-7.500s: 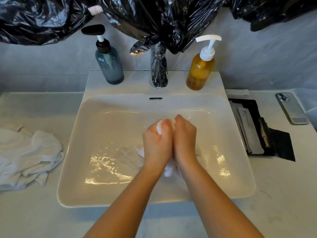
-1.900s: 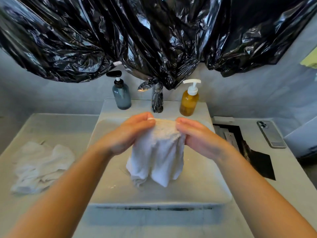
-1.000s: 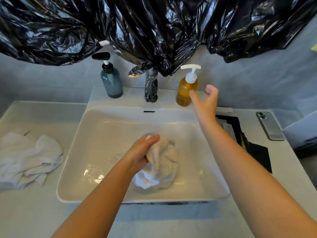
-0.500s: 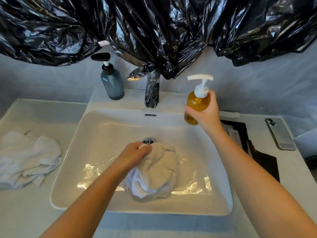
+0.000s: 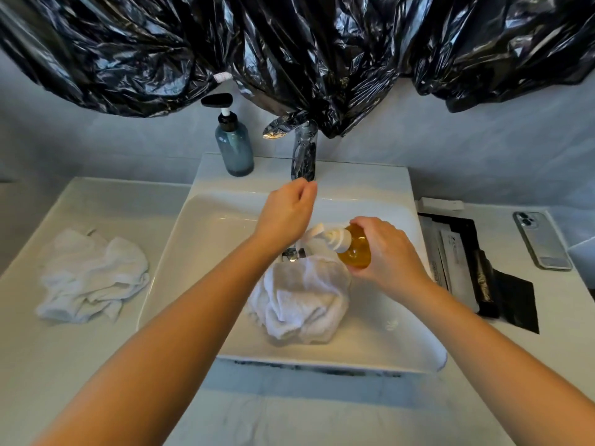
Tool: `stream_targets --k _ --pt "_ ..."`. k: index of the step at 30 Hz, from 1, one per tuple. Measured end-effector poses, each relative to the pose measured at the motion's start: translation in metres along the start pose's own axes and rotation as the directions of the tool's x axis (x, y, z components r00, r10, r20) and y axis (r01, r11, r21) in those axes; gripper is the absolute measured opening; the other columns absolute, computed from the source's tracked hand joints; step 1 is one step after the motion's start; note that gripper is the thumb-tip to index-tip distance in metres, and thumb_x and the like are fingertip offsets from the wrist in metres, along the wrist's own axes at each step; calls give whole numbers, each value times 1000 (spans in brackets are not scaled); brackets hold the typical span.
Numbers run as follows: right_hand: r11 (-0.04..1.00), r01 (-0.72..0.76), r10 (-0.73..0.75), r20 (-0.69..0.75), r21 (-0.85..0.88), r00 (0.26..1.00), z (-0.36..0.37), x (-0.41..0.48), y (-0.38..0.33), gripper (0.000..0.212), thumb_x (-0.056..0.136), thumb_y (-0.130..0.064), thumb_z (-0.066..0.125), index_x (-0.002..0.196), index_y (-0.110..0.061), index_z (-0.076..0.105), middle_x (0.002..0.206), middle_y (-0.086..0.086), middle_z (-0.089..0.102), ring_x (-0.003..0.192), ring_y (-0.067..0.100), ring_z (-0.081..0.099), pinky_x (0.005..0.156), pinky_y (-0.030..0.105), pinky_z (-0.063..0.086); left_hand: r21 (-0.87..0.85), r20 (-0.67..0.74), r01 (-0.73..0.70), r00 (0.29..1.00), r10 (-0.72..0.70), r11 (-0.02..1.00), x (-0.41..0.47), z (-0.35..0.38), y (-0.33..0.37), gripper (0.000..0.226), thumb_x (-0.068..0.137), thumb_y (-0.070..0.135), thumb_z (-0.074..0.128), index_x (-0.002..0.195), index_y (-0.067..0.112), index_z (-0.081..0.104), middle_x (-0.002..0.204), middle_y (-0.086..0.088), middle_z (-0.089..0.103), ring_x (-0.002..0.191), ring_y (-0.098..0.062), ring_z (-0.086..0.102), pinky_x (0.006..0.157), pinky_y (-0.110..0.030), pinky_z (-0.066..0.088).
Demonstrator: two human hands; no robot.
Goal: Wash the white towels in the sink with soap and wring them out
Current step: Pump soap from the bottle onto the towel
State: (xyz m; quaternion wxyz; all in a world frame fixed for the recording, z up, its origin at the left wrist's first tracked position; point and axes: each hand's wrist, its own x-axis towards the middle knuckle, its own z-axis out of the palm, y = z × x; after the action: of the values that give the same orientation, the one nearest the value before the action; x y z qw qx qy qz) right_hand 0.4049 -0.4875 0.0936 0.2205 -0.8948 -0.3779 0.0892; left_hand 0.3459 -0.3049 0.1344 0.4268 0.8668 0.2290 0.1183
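Fingers (image 5: 370, 224) of right hand (image 5: 391, 254) wrap soap bottle (image 5: 355, 249), tipped sideways, pump pointing left over towel (image 5: 302, 300); left hand (image 5: 285, 214) loosely curled, empty.

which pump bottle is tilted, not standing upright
The amber soap bottle with the white pump, gripped by the right hand. The blue-grey bottle with the black pump stands upright on the sink ledge.

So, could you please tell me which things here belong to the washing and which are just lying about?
Job: amber soap pump bottle, crumpled white towel, white ceramic sink, white towel heap on counter.
Idle: blue-grey pump bottle, silver phone, black tray of packets.
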Motion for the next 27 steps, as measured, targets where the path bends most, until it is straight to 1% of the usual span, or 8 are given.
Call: stream_targets --k 6,12,16,19,21,23,25,27 --pt "992 99 -105 -74 -80 992 -4 3 -6 77 71 -42 87 134 -18 50 127 4 60 113 25 57 98 41 43 -280 79 44 997 -22 959 -1 15 -3 43 101 14 33 59 15 38 64 -2 42 65 -18 36 65 -35 31" --pt "991 94 -97 -24 -100 995 -2 2 -6 72 76 -44 84 134 -19 50 128 4 60 113 23 56 99 39 43 -306 130 148 985 -113 940 -5 28 -8 41 101 15 33 61 15 39 64 -2 41 64 -18 35 65 -36 31" --pt "999 23 -23 3 24 1000 -4 1 9 76 73 -40 86 135 -20 47 130 2 57 116 23 54 100 43 45 -316 203 230 964 -171 921 -2 17 -10 45 105 24 31 70 12 56 72 -3 56 66 -13 48 67 -25 40" --pt "981 -118 128 -61 154 990 -7 8 23 74 73 -38 87 133 -26 46 124 -3 53 115 19 47 100 40 40 -175 239 251 949 -206 952 -7 6 -44 36 104 21 36 85 11 66 86 -4 66 77 -14 58 71 -26 42" --pt "937 -172 213 -105 304 972 -10 23 27 74 74 -34 87 133 -27 44 124 -6 51 114 17 47 95 37 40 78 299 241 920 -254 967 -11 7 -74 27 102 23 43 101 11 67 102 -5 67 92 -18 59 77 -28 44" --pt "846 -205 295 -112 491 949 -17 44 26 74 78 -27 84 138 -25 41 125 -8 48 115 15 46 91 33 40 314 384 215 862 -331 925 -14 13 -96 31 102 31 44 119 13 63 119 -3 63 105 -20 56 87 -30 43" --pt "770 -227 362 -115 596 925 -22 71 26 77 81 -24 82 143 -25 36 127 -9 44 115 12 42 92 31 39 395 418 208 827 -377 895 -16 21 -107 36 102 37 44 126 15 60 126 -3 59 111 -21 54 90 -30 41" --pt "721 -237 410 -125 651 903 -23 97 29 80 81 -25 82 145 -26 34 132 -7 44 116 12 42 96 33 41 397 398 237 826 -399 887 -17 26 -112 34 99 40 48 122 18 61 120 -1 61 106 -19 55 86 -28 40"
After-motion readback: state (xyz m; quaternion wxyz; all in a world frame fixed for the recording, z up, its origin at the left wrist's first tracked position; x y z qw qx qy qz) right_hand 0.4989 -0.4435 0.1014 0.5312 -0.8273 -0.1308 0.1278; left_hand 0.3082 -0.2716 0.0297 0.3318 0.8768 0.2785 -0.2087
